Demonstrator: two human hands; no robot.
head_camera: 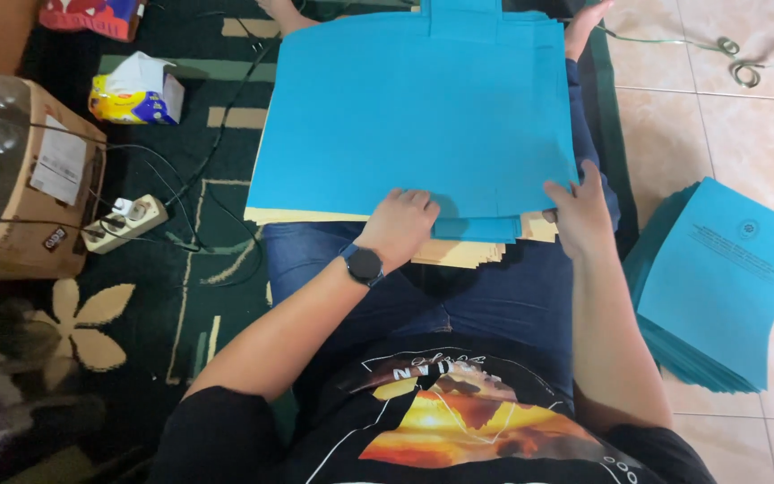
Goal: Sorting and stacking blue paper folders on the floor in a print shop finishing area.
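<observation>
A large sheet of blue paper [414,108] lies over my lap, on top of a pile of cream-coloured sheets [459,255] and smaller blue sheets. My left hand [400,224], with a dark watch on its wrist, rests flat on the near edge of the blue paper, fingers curled onto it. At the paper's right near corner my right hand [580,211] holds the edge with fingers on top. I sit on the floor with legs stretched out in blue jeans.
A stack of printed blue sheets [718,278] lies on the tiled floor at the right. At the left stand a cardboard box [33,193] with plastic bottles, a power strip [127,222] with cables, and a tissue pack [136,90] on a dark green rug.
</observation>
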